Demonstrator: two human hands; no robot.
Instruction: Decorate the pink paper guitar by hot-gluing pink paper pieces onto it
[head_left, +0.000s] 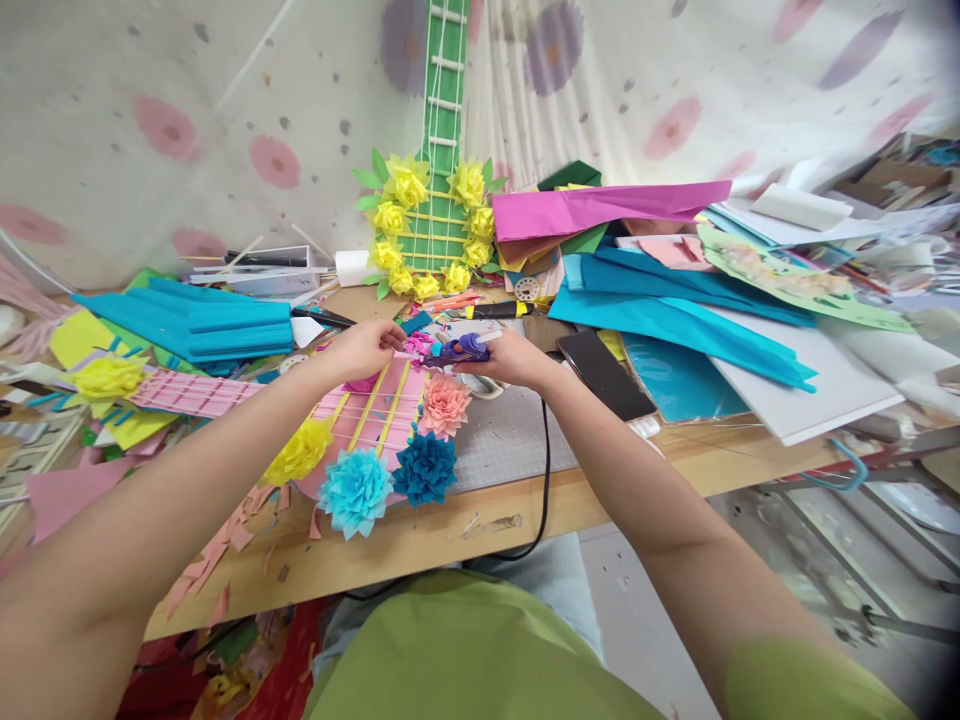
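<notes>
My right hand [510,358] is wrapped round a dark purple hot glue gun [459,350], its nozzle pointing left. My left hand [364,352] has its fingers curled together just left of the nozzle, and what they hold, if anything, is too small to make out. Bright magenta paper [426,343] shows between the two hands. Below them lies a pink paper guitar [367,425] with yellow strips and white strings. Along its edge sit a yellow paper flower [300,450], a light blue one [356,492], a dark blue one [425,468] and a coral one [445,405].
A green paper guitar [439,230] with yellow flowers leans upright at the back. Blue folded paper [225,318] lies left; a paper pile [675,300] and a black phone [606,375] lie right. A black cord [546,470] hangs over the table's front edge [480,525].
</notes>
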